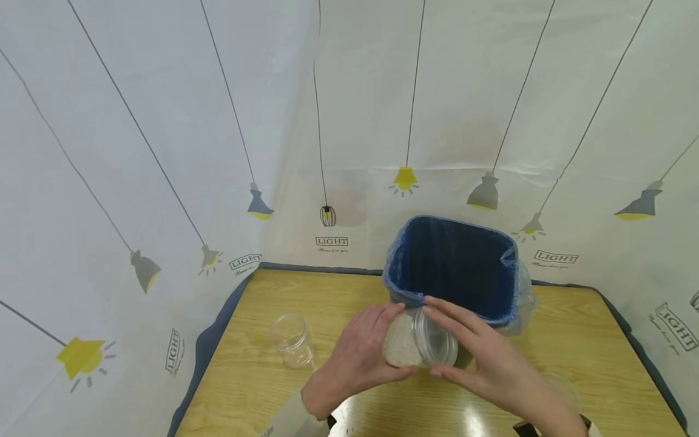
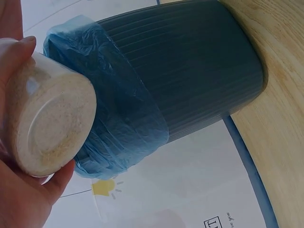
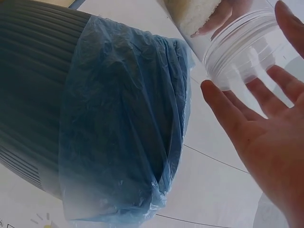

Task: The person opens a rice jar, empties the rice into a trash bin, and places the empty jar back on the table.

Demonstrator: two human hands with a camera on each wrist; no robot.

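In the head view, a clear cylindrical jar [image 1: 411, 332] full of pale, rice-like grain [image 1: 398, 347] is tipped on its side above the wooden worktop [image 1: 235, 376], on the person's side of a dark blue bin [image 1: 459, 261] with a thin blue plastic liner [image 1: 523, 300] folded over its rim. The left hand [image 1: 360, 346] grips the jar's body; the right hand [image 1: 494, 358] spans its clear ribbed end [image 1: 441, 346] (whether that is a separate lid, I cannot tell). A clear empty-looking tumbler [image 1: 292, 343] stands to the left. Should the ribbed end be unsealed or work loose at this tilt, grain could run out onto the worktop, since the jar does not sit over the bin's opening.

In the left wrist view, the left fingers and thumb are curled round the jar, its round base facing the camera and grain packed against it. The wall looks smooth, so a weak or uneven squeeze might let the jar turn or slip. The liner hangs loosely behind it; a knock there could snag the plastic or drag its fold off the rim.

In the right wrist view, the right fingers are spread wide around the ribbed end, holding it mostly by their tips, with the thumb opposite. Such a light hold could slide off if the left hand twisted sharply.
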